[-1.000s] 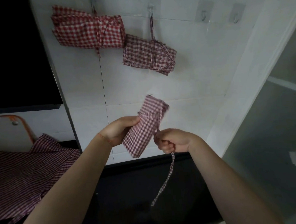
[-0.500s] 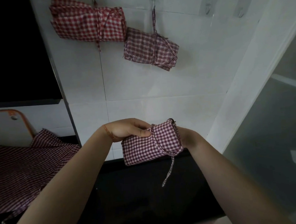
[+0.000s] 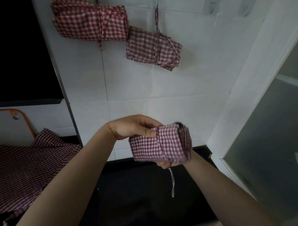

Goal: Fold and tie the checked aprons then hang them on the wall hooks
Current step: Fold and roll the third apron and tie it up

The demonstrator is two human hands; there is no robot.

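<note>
A folded maroon-and-white checked apron (image 3: 156, 145) is held in front of the tiled wall. My left hand (image 3: 133, 126) pinches its upper left edge with the thumb on top. My right hand (image 3: 164, 164) is mostly hidden under the bundle and grips it from below. A thin checked strap (image 3: 172, 182) dangles from the bundle. On the wall hang a tied red checked apron (image 3: 90, 23) and a tied maroon plaid apron (image 3: 152, 47). Two metal hooks (image 3: 212, 5) (image 3: 247, 5) at the upper right carry nothing.
An unfolded checked apron (image 3: 25, 171) lies spread on the dark counter (image 3: 140, 199) at the left. A black cabinet (image 3: 15, 50) fills the upper left. A frosted glass panel (image 3: 275, 132) stands at the right. An orange pipe (image 3: 24, 119) runs along the left wall.
The folded apron has turned from upright to lying flat between my hands. My right hand went under the bundle, and the dangling strap has become shorter.
</note>
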